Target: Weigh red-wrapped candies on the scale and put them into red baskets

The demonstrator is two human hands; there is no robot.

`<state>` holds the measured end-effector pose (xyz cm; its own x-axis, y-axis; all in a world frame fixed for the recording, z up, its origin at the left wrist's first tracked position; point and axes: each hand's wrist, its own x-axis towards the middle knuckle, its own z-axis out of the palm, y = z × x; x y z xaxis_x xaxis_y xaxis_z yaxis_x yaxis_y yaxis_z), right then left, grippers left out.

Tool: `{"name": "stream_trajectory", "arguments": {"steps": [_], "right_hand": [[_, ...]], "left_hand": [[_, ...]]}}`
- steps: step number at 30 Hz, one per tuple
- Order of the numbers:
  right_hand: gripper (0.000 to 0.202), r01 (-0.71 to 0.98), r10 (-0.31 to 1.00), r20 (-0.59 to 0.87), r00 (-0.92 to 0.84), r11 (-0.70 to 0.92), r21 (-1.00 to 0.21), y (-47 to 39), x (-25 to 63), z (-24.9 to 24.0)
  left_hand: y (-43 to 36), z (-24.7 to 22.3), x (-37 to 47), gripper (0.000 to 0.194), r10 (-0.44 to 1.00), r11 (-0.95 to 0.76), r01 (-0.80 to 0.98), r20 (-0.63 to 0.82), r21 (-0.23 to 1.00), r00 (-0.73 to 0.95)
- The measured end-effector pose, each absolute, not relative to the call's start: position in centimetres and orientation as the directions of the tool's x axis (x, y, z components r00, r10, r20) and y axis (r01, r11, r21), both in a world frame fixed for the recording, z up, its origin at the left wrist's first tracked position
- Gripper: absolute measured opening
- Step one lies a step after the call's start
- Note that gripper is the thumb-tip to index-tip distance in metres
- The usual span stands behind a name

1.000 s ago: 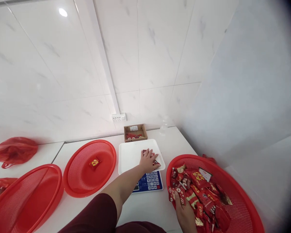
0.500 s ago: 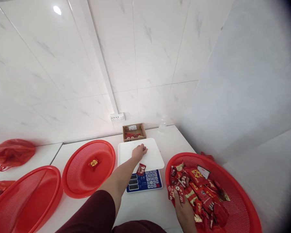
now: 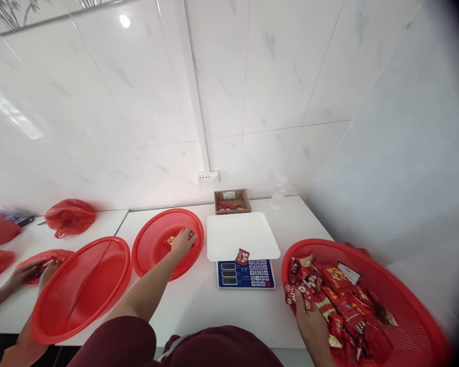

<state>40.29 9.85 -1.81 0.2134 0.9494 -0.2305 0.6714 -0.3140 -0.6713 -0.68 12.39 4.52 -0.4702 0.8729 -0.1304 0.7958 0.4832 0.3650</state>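
My left hand [image 3: 181,240] is inside the middle red basket [image 3: 147,232], its fingers closed on a small dark red packet [image 3: 191,235]. Beside that hand, a red packet with yellow lettering [image 3: 170,240] lies in the basket. At the right, my right hand [image 3: 310,322] grips red packets with white print [image 3: 306,297] at the near left rim of the large red basket [image 3: 409,300]. Many shiny red and gold packets [image 3: 348,306] fill that basket. Another dark red packet [image 3: 242,256] lies at the front edge of the scale's white tray [image 3: 240,232], over the blue keypad [image 3: 247,275].
Behind the scale stands a cardboard box [image 3: 232,194] with red packets, near a clear bottle [image 3: 278,192]. A third red basket [image 3: 110,285] stands left, tilted. Beyond it another person's hands [image 3: 25,273] hold something over a red bag. A red plastic bag [image 3: 71,214] lies behind.
My left hand has moved left from the scale's tray into the middle basket with a packet. The right hand stays at the large basket. The view has turned left, revealing the other person's hands.
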Motion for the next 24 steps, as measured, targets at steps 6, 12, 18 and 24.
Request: {"name": "stream_trajectory", "arguments": {"steps": [6,12,18,24], "right_hand": [[0.072,0.637,0.938,-0.290,0.191,-0.343,-0.690,9.9,40.0,-1.2],[0.077,0.618,0.935,-0.282,0.215,-0.354,-0.702,9.7,39.9,-1.2],[0.072,0.649,0.943,-0.252,0.215,-0.331,-0.685,9.7,40.0,-1.2],[0.069,0.624,0.937,-0.248,0.246,-0.349,-0.700,9.8,40.0,-1.4]], "left_hand": [[10.7,3.7,0.6,0.053,0.873,0.487,0.833,-0.108,0.262,-0.476],[12.3,2.2,9.0,0.058,0.973,-0.177,0.930,-0.085,0.322,0.214],[13.9,1.0,14.3,0.050,0.931,-0.205,0.822,-0.155,0.532,0.332],[13.0,3.2,9.4,0.048,0.985,-0.029,0.865,-0.133,0.502,0.109]]}}
